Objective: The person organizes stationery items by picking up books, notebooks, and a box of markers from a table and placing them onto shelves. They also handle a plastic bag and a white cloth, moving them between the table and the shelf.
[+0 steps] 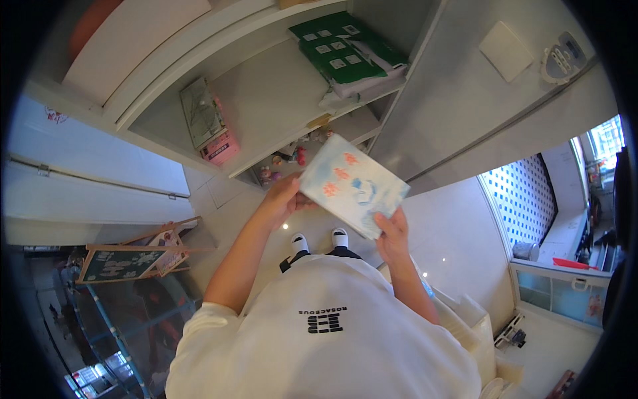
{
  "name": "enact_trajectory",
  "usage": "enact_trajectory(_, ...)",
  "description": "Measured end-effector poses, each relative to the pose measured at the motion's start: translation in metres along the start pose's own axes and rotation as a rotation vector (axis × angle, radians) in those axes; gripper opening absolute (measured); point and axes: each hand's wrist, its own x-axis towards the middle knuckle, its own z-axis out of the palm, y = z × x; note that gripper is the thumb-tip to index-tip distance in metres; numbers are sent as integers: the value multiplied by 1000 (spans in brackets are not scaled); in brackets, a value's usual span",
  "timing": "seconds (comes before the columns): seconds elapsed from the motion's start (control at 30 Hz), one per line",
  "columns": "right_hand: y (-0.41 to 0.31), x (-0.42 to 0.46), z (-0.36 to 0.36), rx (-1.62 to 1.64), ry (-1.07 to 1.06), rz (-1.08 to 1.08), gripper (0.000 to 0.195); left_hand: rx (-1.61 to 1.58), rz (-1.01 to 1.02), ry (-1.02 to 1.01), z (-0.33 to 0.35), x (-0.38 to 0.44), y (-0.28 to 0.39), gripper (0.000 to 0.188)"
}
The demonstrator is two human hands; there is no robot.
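Observation:
A white painted book or pad [355,187] with blue and orange-red marks is held in front of my body, tilted. My left hand [284,197] grips its left edge, the thumb near the left corner and the other fingers partly hidden beneath. At its lower right edge my right hand [392,232] pinches it, thumb on top. Beyond the book stands an open shelf unit. Green printed packages [344,50] lie on its upper shelf [264,95], and a pink box [219,147] stands at that shelf's left end. Small toys [271,174] and other small items sit on the level below.
Left, a wood-framed chalkboard easel [119,262] stands on the tiled floor, near a blue metal frame [112,324]. A grey cabinet panel [463,95] rises at the right. A glazed door panel [558,294] and cream-coloured seat [468,329] are lower right.

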Motion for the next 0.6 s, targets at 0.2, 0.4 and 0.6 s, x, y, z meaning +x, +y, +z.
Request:
enact_trajectory(0.2,26,14,48,-73,-114,83,59,-613,217,108,-5,-45,-41,51)
enact_trajectory(0.4,64,2,99,-216,-186,-111,68,-505,269,346,34,-38,-25,48)
enact_trajectory(0.6,33,-2,101,-362,-332,69,79,-592,338,244,-2,-51,-23,51)
